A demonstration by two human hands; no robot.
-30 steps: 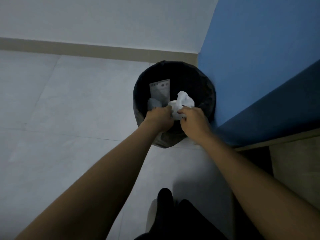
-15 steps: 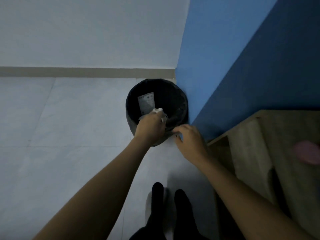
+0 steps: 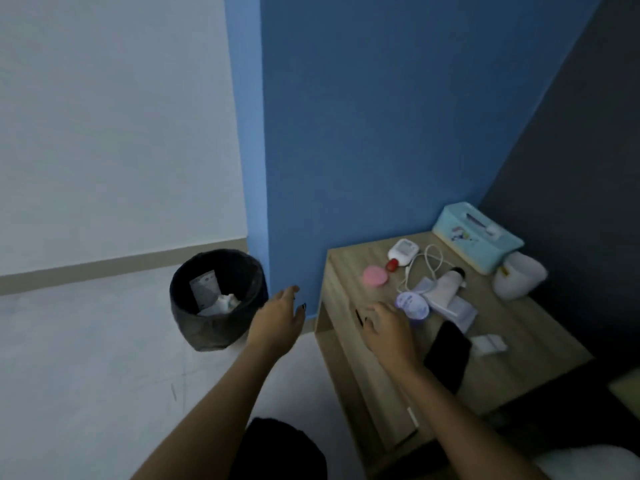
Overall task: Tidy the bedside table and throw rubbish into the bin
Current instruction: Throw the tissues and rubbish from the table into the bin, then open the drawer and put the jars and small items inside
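A black bin [image 3: 194, 320] stands on the floor by the blue wall, with white crumpled tissue [image 3: 223, 303] and a flat packet inside. My left hand [image 3: 277, 320] hovers empty, fingers apart, between the bin and the wooden bedside table [image 3: 519, 344]. My right hand [image 3: 388, 329] is open above the table's left part, just short of a purple round lid [image 3: 412, 304]. Beyond lie a pink disc [image 3: 374, 276], a white bottle with a red cap [image 3: 400, 254], a white cable [image 3: 429, 263], a white tube [image 3: 446, 285] and paper scraps [image 3: 488, 344].
A teal tissue box [image 3: 474, 239] and a white container [image 3: 519, 278] sit at the table's back right. A black phone-like slab [image 3: 446, 351] lies near the front. The blue wall rises behind; pale tiled floor spreads left of the bin.
Both hands have left the bin and the tissue now lies inside it. My view has swung right, and the hands have moved toward the bedside table.
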